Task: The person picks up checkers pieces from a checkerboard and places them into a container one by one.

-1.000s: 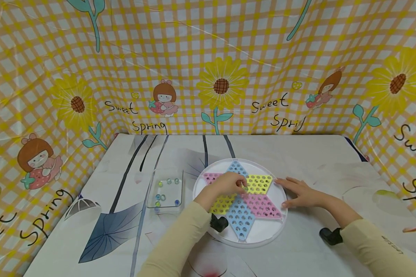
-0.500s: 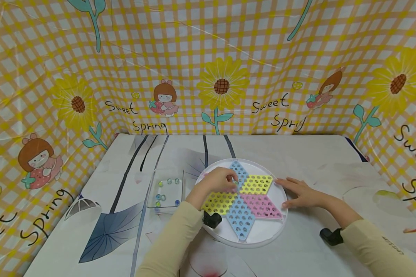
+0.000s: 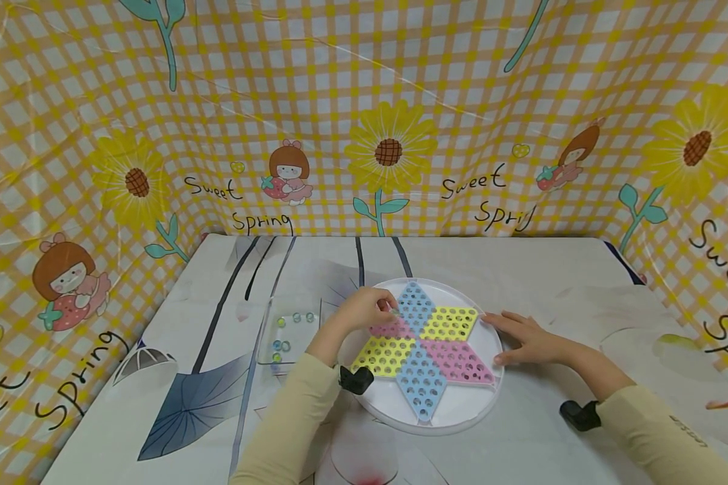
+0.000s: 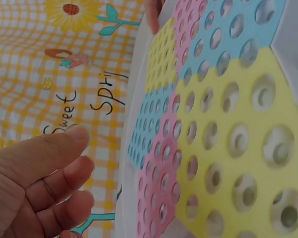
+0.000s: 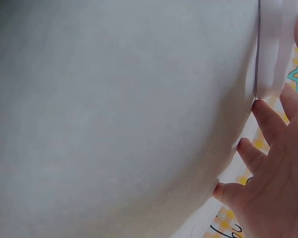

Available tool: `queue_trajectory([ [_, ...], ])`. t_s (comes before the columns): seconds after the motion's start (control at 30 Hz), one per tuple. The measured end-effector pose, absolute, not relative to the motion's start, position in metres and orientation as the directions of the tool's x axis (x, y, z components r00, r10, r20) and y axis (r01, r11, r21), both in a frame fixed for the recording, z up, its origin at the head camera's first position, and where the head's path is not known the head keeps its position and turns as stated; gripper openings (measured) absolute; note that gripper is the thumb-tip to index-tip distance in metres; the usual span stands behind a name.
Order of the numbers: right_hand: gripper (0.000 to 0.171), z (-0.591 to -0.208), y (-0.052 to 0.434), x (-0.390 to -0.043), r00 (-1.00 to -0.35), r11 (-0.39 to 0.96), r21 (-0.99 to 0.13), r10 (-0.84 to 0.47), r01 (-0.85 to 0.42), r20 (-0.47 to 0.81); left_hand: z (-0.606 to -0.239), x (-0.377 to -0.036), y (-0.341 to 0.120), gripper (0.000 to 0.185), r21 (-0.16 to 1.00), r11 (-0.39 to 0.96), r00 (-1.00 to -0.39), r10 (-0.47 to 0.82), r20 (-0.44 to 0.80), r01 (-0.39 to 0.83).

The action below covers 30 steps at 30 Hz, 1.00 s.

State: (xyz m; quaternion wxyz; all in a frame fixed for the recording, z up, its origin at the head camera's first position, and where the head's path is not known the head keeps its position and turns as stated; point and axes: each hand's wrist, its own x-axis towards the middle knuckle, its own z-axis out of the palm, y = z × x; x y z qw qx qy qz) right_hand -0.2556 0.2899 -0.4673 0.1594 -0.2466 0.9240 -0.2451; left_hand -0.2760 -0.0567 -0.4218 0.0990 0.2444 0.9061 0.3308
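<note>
In the head view, my left hand is above the upper left part of a round white Chinese checkers board. Its thumb and index fingertip meet, and a small glassy marble shows faintly between them. The left wrist view has the thumb and curled fingers beside the pink, yellow and blue perforated star, the pinched marble being hidden there. My right hand rests at the board's right rim with fingers spread; in the right wrist view its fingertips touch the rim's edge.
Left of the board stands a clear box with several marbles lying in it. A black wrist camera sits on the left sleeve, another black camera on the right. A checked cloth hangs behind the table.
My left hand has moved leftward from the board's centre to above its upper left part, carrying the marble. My right hand stays at the rim.
</note>
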Motion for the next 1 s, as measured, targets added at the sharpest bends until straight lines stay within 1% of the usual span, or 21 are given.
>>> queue_trajectory([
  [0.2, 0.082, -0.468, 0.290, -0.256, -0.826, 0.755, -0.531, -0.538, -0.385, -0.167, -0.416, -0.274, -0.069, 0.012, 0.661, 0.674, -0.879, 0.475, -0.045, 0.330],
  [0.43, 0.081, -0.467, 0.290, -0.255, -0.818, 0.743, -0.523, -0.558, -0.417, -0.142, -0.408, -0.274, -0.083, 0.013, 0.635, 0.698, -0.888, 0.458, -0.039, 0.332],
  [0.53, 0.081, -0.466, 0.289, -0.254, -0.820, 0.746, -0.526, -0.554, -0.409, -0.148, -0.404, -0.274, -0.089, 0.012, 0.620, 0.713, -0.896, 0.443, -0.035, 0.328],
  [0.77, 0.081, -0.467, 0.290, -0.254, -0.817, 0.742, -0.529, -0.557, -0.411, -0.146, -0.398, -0.272, -0.106, 0.015, 0.611, 0.733, -0.923, 0.384, -0.007, 0.300],
  [1.0, 0.080, -0.466, 0.291, -0.254, -0.814, 0.738, -0.535, -0.562, -0.412, -0.149, -0.397, -0.271, -0.122, 0.017, 0.616, 0.727, -0.933, 0.359, 0.036, 0.303],
])
